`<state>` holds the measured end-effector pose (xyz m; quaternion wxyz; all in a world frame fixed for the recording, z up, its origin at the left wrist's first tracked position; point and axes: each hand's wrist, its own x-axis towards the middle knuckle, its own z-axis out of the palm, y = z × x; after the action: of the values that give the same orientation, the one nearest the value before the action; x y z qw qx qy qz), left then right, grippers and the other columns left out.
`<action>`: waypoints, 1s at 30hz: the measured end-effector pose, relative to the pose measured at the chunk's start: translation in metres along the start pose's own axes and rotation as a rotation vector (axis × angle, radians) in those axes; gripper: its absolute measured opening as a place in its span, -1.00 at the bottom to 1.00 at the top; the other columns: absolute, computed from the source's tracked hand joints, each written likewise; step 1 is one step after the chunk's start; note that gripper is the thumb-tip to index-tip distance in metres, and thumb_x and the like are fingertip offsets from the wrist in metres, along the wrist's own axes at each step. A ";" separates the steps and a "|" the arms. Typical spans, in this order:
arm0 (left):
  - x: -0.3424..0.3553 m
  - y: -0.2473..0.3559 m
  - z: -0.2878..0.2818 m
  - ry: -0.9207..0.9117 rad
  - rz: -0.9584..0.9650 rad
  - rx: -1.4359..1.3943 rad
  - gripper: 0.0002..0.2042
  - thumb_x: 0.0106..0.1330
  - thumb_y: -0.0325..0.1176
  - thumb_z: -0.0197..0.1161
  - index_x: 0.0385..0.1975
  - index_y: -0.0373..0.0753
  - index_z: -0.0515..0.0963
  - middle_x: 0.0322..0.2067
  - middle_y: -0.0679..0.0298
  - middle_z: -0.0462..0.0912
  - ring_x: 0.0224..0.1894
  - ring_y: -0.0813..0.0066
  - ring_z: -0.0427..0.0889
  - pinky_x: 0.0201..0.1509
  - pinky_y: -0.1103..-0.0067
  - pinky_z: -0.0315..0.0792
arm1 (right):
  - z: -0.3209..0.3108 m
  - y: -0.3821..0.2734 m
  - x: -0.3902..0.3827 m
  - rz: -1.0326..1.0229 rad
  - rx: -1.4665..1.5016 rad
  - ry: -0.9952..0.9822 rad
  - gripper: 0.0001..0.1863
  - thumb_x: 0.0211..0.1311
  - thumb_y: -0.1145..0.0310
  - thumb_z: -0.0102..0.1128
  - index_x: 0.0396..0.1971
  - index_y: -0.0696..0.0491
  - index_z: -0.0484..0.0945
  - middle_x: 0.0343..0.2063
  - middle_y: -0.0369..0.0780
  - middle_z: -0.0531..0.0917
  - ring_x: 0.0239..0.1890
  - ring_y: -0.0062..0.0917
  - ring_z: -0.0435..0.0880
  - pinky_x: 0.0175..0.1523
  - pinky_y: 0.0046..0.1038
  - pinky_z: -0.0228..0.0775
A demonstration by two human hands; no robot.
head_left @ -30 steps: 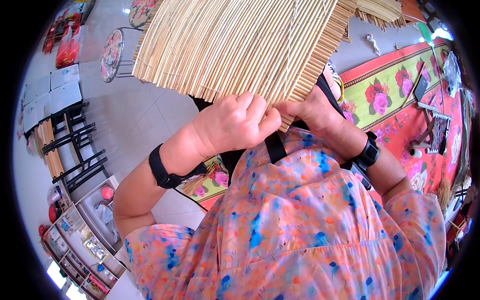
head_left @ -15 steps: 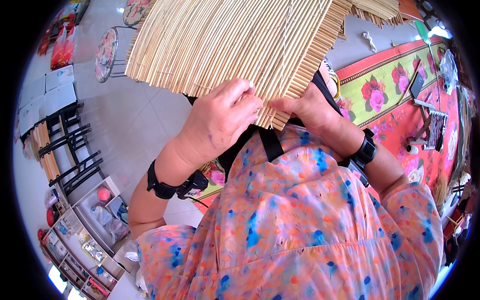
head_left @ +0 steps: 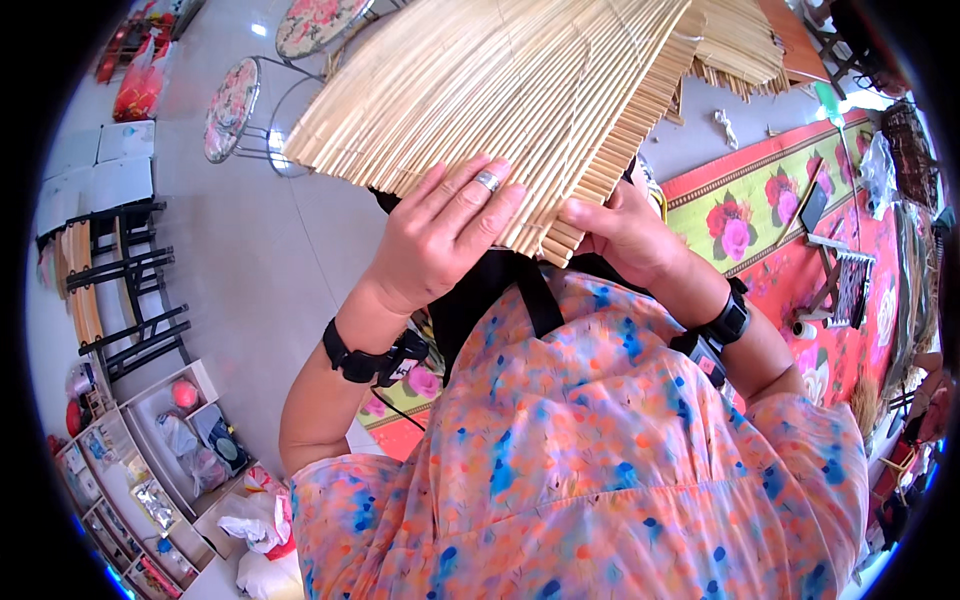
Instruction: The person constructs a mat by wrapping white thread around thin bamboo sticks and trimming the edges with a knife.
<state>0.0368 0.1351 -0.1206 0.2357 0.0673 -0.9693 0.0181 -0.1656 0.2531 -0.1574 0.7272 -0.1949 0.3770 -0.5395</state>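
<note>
A mat of pale straw-coloured reed stalks (head_left: 490, 110), bound side by side with thin thread, lies over my lap and slopes away from me. Its near end narrows to a corner close to my waist. My left hand (head_left: 435, 235), with a ring on one finger, rests on the near edge; its fingers stretch flat over the stalks and its thumb is hidden. At the right edge, my right hand (head_left: 630, 235) grips the stalk ends, thumb on top and fingers out of sight underneath.
Another reed piece (head_left: 740, 50) lies beyond at the right. Round flowered stools (head_left: 232, 110) stand at the far left, above a shelf unit (head_left: 150, 470). A flowered red and green floor mat (head_left: 740, 225) spreads to the right, bearing a small folding stool (head_left: 845, 285).
My left hand has opened from a pinch at the near edge and now lies flat on the stalks. The mat has tilted and shifted slightly right; my right hand keeps its grip.
</note>
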 end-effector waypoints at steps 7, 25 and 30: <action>0.028 -0.028 -0.054 0.221 -0.086 -0.185 -0.60 0.02 -0.62 0.28 -0.06 -0.30 0.54 -0.20 0.10 0.68 -0.15 0.20 0.70 -0.12 0.42 0.61 | 0.015 -0.051 -0.007 -0.460 -0.263 0.108 -0.59 0.13 0.33 0.41 -0.08 0.16 0.50 -0.26 -0.21 0.67 -0.25 -0.57 0.66 -0.11 -0.54 0.53; 0.038 -0.019 -0.192 0.138 -0.477 -0.205 -0.68 0.15 -0.56 0.30 -0.09 -0.35 0.48 -0.45 0.06 0.61 -0.47 0.30 0.64 -0.36 0.52 0.48 | 0.157 -0.158 0.029 -1.246 -1.281 -0.268 -0.61 0.03 0.19 0.42 -0.20 0.12 0.59 -0.45 -0.09 0.65 -0.35 -0.17 0.64 -0.24 -0.33 0.49; 0.032 -0.020 -0.194 0.356 -0.416 -0.085 -0.68 0.15 -0.60 0.27 -0.06 -0.35 0.48 -0.29 0.10 0.63 -0.35 0.37 0.64 -0.24 0.56 0.50 | 0.165 -0.144 0.035 -1.312 -1.249 -0.087 -0.69 0.07 0.23 0.41 -0.34 0.16 0.61 -0.60 -0.04 0.59 -0.56 -0.16 0.57 -0.44 -0.39 0.43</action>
<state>0.0997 0.1240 0.0666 0.4035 0.2506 -0.8780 -0.0596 -0.1273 0.1513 0.0358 0.0493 -0.7499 0.3863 -0.5348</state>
